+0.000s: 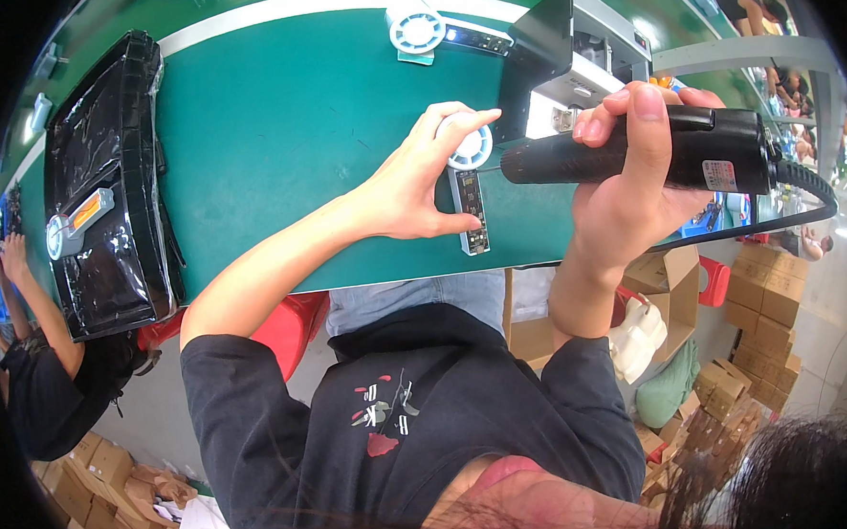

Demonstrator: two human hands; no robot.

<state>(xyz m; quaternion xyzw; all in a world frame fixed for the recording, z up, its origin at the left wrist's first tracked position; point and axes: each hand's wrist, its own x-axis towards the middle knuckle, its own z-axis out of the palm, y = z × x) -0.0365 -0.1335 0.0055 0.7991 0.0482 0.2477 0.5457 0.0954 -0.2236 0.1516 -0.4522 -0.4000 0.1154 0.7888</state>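
Observation:
My left hand (424, 183) holds a small fan assembly against the green tabletop. Its thumb presses the lower end of the narrow circuit board (470, 205), and its fingers reach round the white round fan (472, 147) at the upper end. My right hand (620, 173) is wrapped round a black electric screwdriver (562, 158), lying nearly level with its cable trailing off to the right. The thin bit points left, to where fan and board join; whether it touches a screw is too small to tell.
A grey and black box-shaped machine (575, 51) stands behind my right hand. Another fan (418, 33) with a lit board lies at the far side. On the left, a glossy black padded piece (108, 271) carries a fan unit with an orange cell (87, 213). Another person (46, 370) works at far left.

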